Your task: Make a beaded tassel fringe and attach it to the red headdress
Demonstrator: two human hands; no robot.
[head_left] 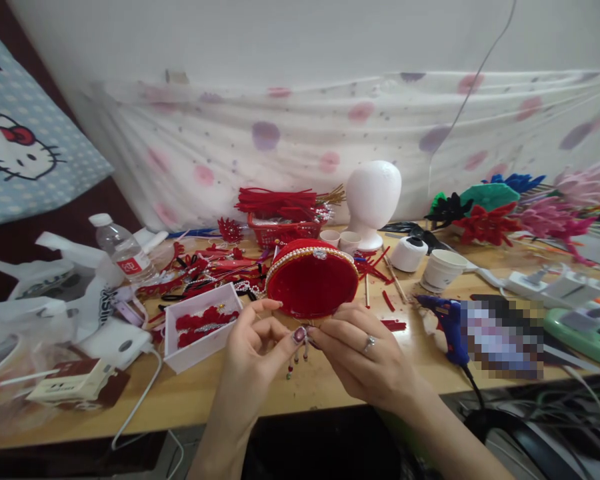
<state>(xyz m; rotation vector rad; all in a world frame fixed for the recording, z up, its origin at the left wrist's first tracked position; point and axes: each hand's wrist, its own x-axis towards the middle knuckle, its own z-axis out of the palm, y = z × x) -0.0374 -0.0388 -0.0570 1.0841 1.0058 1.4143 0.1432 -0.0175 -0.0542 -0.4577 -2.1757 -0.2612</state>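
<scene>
Together, hands at red cap

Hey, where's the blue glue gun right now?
In the head view, the blue glue gun lies on the right side of the wooden table, right of the person's right hand and just nearer the camera than the white cup.

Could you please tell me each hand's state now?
Left hand: half-curled at the beaded tassel; grip cannot be told.
Right hand: curled at the lower rim of the red cap; grip hidden.
</scene>
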